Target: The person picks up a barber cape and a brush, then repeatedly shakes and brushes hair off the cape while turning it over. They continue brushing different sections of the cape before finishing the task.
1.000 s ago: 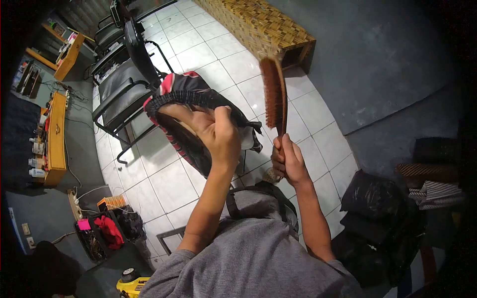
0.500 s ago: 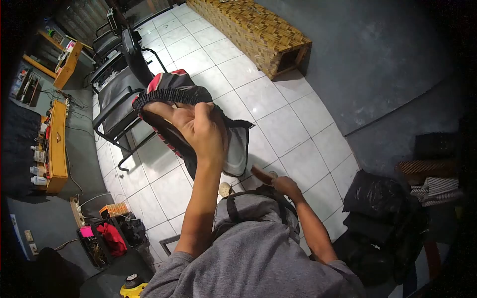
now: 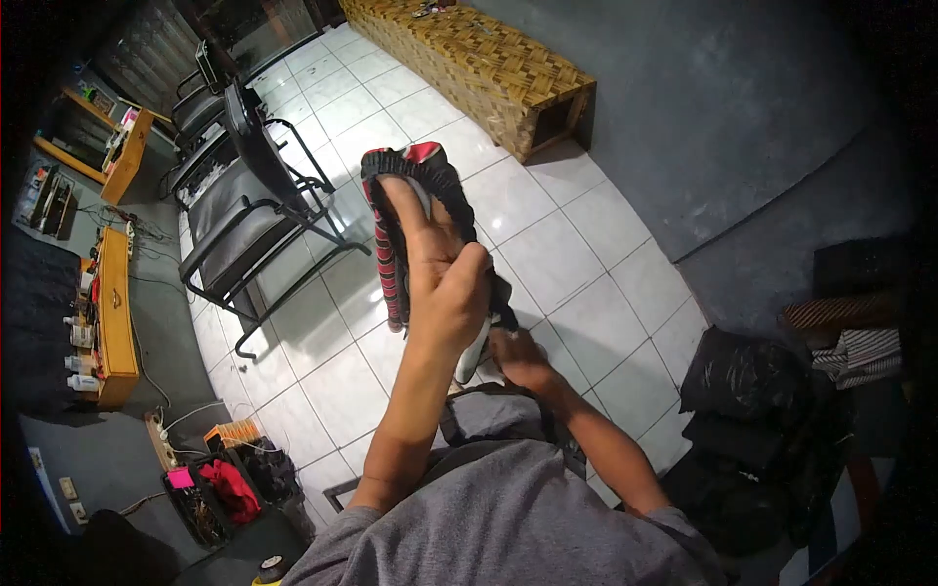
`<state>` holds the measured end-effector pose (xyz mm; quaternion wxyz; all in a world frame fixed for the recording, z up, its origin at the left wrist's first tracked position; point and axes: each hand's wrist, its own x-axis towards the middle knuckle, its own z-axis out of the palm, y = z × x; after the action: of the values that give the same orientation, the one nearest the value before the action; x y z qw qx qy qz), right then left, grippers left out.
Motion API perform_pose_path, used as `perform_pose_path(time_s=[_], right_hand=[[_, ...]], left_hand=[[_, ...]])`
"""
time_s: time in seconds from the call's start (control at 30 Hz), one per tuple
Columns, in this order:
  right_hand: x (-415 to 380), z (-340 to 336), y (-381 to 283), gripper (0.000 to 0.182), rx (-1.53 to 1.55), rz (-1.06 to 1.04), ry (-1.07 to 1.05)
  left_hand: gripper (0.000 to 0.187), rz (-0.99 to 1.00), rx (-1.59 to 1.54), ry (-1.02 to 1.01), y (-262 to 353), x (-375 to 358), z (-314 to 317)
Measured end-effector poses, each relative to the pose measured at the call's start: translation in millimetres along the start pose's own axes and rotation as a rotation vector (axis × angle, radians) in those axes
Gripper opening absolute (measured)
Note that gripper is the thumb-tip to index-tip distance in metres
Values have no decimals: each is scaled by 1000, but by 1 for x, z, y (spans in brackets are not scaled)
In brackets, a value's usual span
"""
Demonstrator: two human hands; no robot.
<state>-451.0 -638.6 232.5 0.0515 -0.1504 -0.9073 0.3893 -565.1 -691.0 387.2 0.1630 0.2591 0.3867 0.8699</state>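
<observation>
A pair of shorts in black, red and grey, with a gathered elastic waistband, hangs in front of me. My left hand reaches into the waist opening and grips the band, thumb folded over it; the fingertips are partly hidden by the cloth. Lower down and to the right, my right hand is closed at the black lower edge of the shorts, its fingertips partly out of sight.
Black armchairs stand at the left, by wooden wall shelves with bottles. A woven bench runs along the grey wall. Black bags and folded cloth lie at the right. A box with red cloth is lower left.
The shorts have swung right and narrowed, with my left hand turning along. My right hand has moved up and left from beside my waist to the lower edge of the shorts.
</observation>
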Motion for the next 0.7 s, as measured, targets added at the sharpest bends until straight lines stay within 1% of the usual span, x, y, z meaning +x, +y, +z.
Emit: perform_pose_path(time_s=[0.03,0.07,0.1,0.17,0.23,0.27,0.3,0.33,0.37,0.4,0.43,0.47,0.5,0.53,0.57,0.6,0.67,0.7], right_hand=[[3,44,61,21,-80,-288,6],[-8,79,109,23,-22,-221,-76],[-24,95,140,25,37,-150,-160],[-43,81,167,42,-11,141,-609],[-91,61,182,41,315,156,-140],[-96,65,214,41,324,163,-138],[-99,85,262,36,37,171,-310],[-97,96,287,32,-257,169,-476],[-86,75,264,25,-81,407,-424],[-70,48,232,36,100,645,-369],[-62,51,240,37,81,500,-92],[-53,55,246,39,60,352,185],[-35,23,205,38,454,510,204],[-17,-23,136,38,854,657,222],[-6,-52,87,36,1039,589,248],[0,-69,51,34,1222,513,271],[2,-70,24,27,1186,308,277],[5,-60,16,27,1194,312,284]], left_hand=[[91,44,-32,1,5,4,5],[92,86,-63,1,9,7,10],[92,86,-61,-4,12,8,12],[92,83,-157,24,15,7,14],[90,83,-113,15,21,5,6],[89,70,-68,11,23,2,4],[85,67,-158,96,30,0,17],[85,63,-158,91,30,1,13],[85,10,-119,54,31,3,4],[84,-46,-80,21,32,2,0],[82,-57,21,122,30,1,3],[82,-65,22,116,26,1,1],[81,-109,13,74,21,1,-3],[80,-153,3,32,17,0,-4],[84,-255,-76,75,17,0,1],[84,-264,-74,70,13,1,4],[84,-313,44,66,4,1,12],[84,-269,69,76,3,4,22]])
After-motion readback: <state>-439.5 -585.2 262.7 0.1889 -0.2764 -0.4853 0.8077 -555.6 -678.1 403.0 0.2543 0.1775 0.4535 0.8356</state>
